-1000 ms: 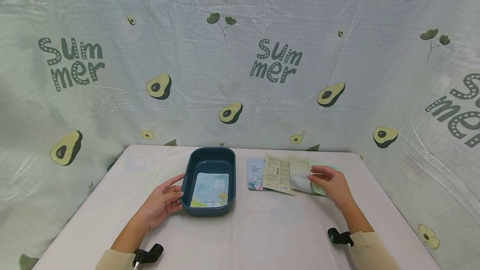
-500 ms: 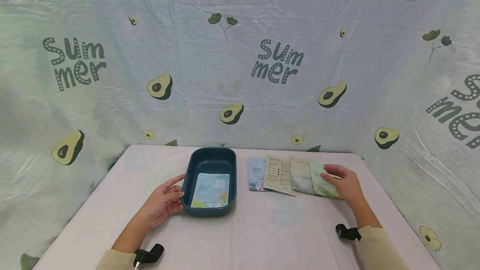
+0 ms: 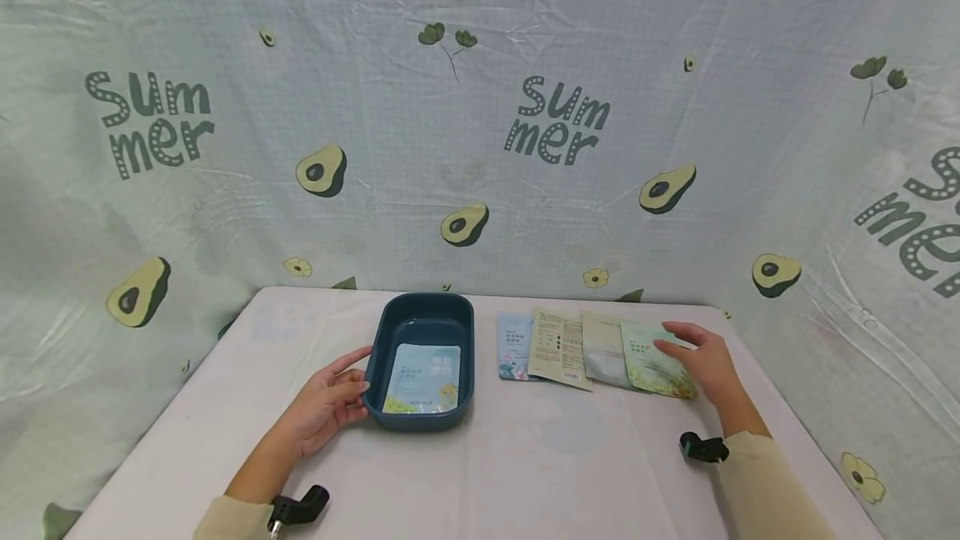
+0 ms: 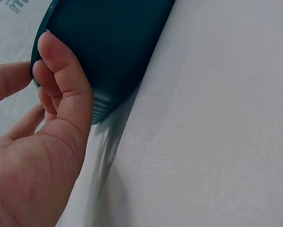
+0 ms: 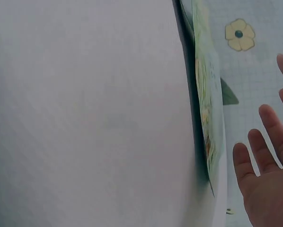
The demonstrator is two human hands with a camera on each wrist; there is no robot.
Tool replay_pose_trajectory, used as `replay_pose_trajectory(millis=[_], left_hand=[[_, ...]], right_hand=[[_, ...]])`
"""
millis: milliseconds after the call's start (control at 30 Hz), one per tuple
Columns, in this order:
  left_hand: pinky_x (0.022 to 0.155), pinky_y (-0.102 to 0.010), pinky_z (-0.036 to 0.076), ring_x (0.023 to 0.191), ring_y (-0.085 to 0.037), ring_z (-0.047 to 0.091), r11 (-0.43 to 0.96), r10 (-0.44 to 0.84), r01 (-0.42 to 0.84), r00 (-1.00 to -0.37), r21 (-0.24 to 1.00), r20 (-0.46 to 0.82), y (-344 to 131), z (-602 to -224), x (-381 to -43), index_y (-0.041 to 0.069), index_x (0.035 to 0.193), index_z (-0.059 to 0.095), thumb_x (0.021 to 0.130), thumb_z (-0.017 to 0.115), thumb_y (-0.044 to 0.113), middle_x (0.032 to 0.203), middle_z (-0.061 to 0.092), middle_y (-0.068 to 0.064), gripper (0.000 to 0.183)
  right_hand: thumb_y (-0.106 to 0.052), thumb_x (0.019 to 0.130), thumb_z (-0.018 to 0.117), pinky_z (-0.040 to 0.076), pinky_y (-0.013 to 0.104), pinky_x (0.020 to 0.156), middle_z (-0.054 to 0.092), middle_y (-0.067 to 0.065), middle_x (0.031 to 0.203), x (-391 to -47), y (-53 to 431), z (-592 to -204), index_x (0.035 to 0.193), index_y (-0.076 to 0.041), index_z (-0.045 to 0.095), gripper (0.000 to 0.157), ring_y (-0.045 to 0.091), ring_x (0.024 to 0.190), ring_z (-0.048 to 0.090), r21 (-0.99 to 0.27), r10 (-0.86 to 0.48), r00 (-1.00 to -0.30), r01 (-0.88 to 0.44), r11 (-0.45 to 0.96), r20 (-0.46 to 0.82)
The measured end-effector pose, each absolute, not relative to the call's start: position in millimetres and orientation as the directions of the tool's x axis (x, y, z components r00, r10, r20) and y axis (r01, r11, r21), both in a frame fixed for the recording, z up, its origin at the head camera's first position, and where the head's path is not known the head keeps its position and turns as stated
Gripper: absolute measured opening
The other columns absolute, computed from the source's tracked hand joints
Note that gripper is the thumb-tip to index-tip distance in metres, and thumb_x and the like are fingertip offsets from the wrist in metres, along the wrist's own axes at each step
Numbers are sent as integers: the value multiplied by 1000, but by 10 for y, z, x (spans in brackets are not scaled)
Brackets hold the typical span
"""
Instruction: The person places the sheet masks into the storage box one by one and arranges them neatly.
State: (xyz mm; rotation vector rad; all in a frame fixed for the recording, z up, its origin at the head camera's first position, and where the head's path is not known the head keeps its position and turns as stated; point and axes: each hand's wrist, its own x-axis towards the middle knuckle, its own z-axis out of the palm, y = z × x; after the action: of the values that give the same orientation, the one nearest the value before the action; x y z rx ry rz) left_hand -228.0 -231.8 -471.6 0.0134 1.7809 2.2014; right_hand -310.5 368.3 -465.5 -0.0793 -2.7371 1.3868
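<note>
The right hand (image 3: 708, 363) is spread at the far right of a row of packets, its fingers straight and apart, holding nothing. From the head, thumb and fingertips cover the upper right corner of the green packet (image 3: 651, 363), which lies flat on the table (image 3: 555, 465); whether they touch it cannot be told. The right wrist view sees that packet almost edge-on and cuts off part of the hand and the packet's top.

The left hand (image 3: 324, 408) holds the left rim of the dark blue tray (image 3: 431, 330), the rim between thumb and bent fingers; some of those fingers are hidden behind others. The left wrist view catches only part of the tray's outside, too dark for detail.

Inside the tray, towards its near end, lies a light blue packet (image 3: 422, 379). Right of the tray, a blue packet (image 3: 514, 347) is partly covered by a beige packet (image 3: 557, 348), which also overlaps a grey packet (image 3: 604, 350); the green one covers the grey one's right side. Most of the print is too small to read. A patterned curtain (image 3: 405, 115) stands behind and at both sides. Both sleeves run out of frame.
</note>
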Motion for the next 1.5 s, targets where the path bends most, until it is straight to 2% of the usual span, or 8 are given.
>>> replay_pose_trajectory(millis=[500, 767, 1167, 1333, 1500], left_hand=[[74, -24, 58, 79, -12, 63, -157, 218, -227, -957, 961, -190, -2302, -4708, -2289, 13, 163, 23, 103, 54, 5, 107, 58, -2, 69], [76, -25, 59, 80, -12, 64, -156, 212, -232, -957, 960, -196, -2305, -4710, -2272, 14, 163, 23, 103, 55, 6, 108, 59, -3, 69], [77, -24, 58, 81, -13, 63, -157, 219, -240, -954, 958, -203, -2295, -4702, -2271, 14, 164, 22, 103, 54, 6, 109, 59, -3, 69], [76, -24, 58, 80, -12, 63, -163, 217, -234, -956, 958, -197, -2301, -4714, -2278, 14, 164, 22, 103, 54, 6, 108, 60, -2, 69], [75, -24, 58, 79, -11, 63, -181, 245, -223, -954, 958, -175, -2308, -4722, -2289, 12, 164, 20, 102, 54, 4, 106, 60, 0, 71]], right_hand=[[-40, 96, 71, 28, 65, 118, 34, 27, 160, -3303, 3871, -4728, 149, -2, 50, 69, 47, 146, 30, -771, 108, -992, 118, 626, -65], [-35, 96, 71, 29, 66, 116, 34, 31, 158, -3420, 3946, -4746, 148, 0, 49, 66, 50, 144, 31, -742, 73, -994, 109, 661, -80], [-33, 94, 74, 36, 62, 111, 47, 32, 148, -3483, 3970, -4729, 147, 1, 50, 68, 45, 129, 45, -691, 41, -994, 99, 716, -100], [-31, 93, 75, 31, 65, 114, 40, 34, 152, -3516, 3975, -4701, 151, 2, 44, 73, 49, 134, 40, -668, -6, -990, 88, 739, -137], [-31, 90, 78, 26, 68, 117, 32, 35, 156, -3547, 3974, -4683, 153, 0, 42, 78, 53, 142, 32, -671, 19, -975, 166, 722, -221]])
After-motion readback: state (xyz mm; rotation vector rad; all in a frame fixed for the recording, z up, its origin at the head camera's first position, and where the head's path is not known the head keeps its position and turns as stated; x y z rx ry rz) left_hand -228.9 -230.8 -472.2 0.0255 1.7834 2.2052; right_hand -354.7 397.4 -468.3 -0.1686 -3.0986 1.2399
